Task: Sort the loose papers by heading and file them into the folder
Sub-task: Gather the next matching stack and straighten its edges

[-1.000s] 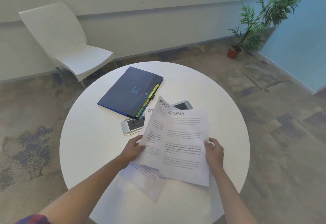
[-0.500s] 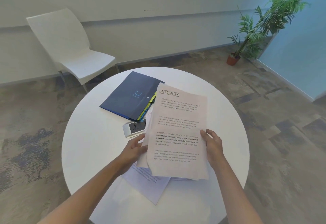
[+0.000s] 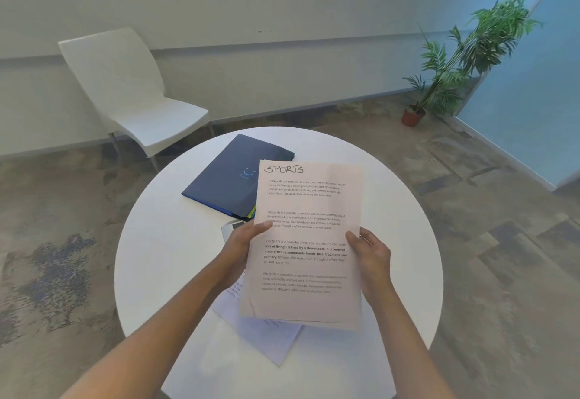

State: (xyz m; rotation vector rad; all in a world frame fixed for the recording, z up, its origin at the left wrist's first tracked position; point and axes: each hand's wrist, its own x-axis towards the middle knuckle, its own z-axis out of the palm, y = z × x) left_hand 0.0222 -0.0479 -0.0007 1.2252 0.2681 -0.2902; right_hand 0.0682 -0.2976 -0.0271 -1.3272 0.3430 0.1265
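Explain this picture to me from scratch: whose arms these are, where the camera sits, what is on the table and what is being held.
No machine here: a person wears one camera on the head, looking forward and down, so the arms are the person's own. The left hand and right hand grip the side edges of a stack of papers headed SPORTS, lifted above a round white table. On the table lie a closed dark blue folder, more loose sheets under the stack, and a small silver device, mostly hidden. Behind stand a white chair and a potted plant.
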